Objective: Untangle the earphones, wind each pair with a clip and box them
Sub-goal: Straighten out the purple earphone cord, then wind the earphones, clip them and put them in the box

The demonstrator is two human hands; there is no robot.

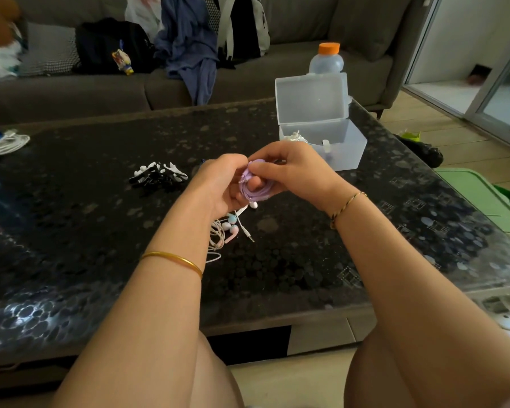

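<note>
Above the middle of the dark table (100,231), my left hand (221,184) and right hand (292,169) both grip a coil of purple earphones (255,191). The coil sits between them, and the right fingers pinch its top. A pink-and-white tangle (227,231) lies on the table just nearer than the hands. Black and white clips (158,175) sit to the left. The open clear box (348,151) stands far right with white earphones inside.

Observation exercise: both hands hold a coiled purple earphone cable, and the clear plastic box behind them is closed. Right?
No. The head view shows the clear plastic box open, lid raised. Left hand and right hand do hold the coiled purple earphone cable.
</note>
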